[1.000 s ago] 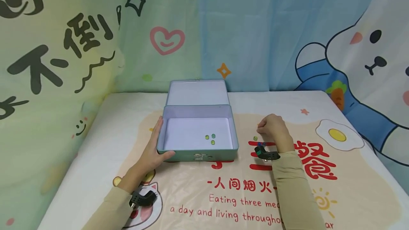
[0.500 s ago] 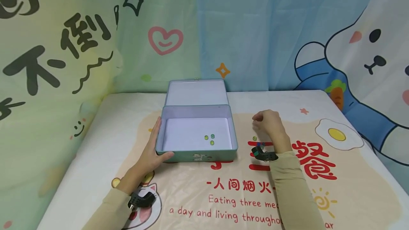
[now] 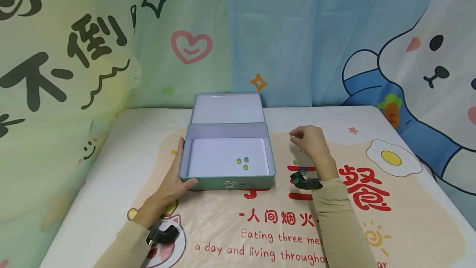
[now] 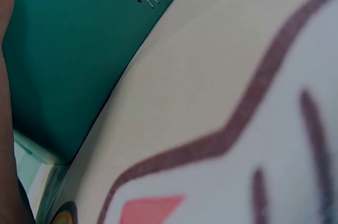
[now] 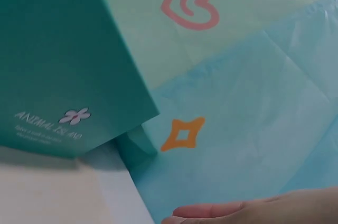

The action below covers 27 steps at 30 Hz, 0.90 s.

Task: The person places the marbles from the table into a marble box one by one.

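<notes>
An open green tin box (image 3: 227,183) with a white inside stands on the table, its lid (image 3: 228,108) tipped back. Three small green marbles (image 3: 245,167) lie inside it, toward the right. My left hand (image 3: 174,181) rests on the box's front left corner, fingers straight along the side and thumb against the front. To the right of the box my right hand (image 3: 310,142) hovers with fingers bent and thumb and fingertips together; I cannot tell whether they pinch anything. Nearer to me, a yellow-green marble (image 3: 295,162) and blue ones (image 3: 300,169) lie by the right wrist.
A printed cloth (image 3: 275,230) with red lettering covers the table. Behind the table hangs a cartoon curtain (image 3: 275,32). Black straps (image 3: 306,181) circle both wrists. The lid reaches back close to the curtain.
My right hand has moved up and left, away from the marbles on the cloth and toward the box. The left hand keeps its place on the box. The head view has shifted slightly.
</notes>
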Tool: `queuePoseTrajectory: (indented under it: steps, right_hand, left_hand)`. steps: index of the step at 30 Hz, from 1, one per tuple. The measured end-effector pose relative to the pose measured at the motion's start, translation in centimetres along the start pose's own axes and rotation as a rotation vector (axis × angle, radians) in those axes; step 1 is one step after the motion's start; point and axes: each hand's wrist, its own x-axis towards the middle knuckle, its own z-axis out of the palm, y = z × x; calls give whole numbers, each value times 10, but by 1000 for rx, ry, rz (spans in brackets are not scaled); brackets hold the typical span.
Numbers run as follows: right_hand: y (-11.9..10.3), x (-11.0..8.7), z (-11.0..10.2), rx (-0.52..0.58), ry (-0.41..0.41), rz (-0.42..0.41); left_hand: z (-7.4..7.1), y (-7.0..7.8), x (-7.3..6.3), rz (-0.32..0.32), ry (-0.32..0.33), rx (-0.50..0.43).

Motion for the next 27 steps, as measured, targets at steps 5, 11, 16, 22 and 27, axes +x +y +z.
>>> queuePoseTrajectory:
  steps: [5, 11, 16, 22, 27]
  right_hand:
    - [-9, -3, -3, 29, 42, -32]
    - [-27, -8, -6, 28, 128, -132]
    - [-49, -15, -3, 40, 147, -176]
    - [-73, -23, 6, 32, 103, -199]
    - [-84, -28, 17, 8, 78, -256]
  left_hand:
    - [0, 1, -1, -8, -10, 9]
    - [0, 0, -1, -24, -15, 17]
    - [0, -1, -1, -23, -16, 1]
    - [0, -2, -2, -14, -16, -12]
    - [0, -3, -1, -13, -19, -19]
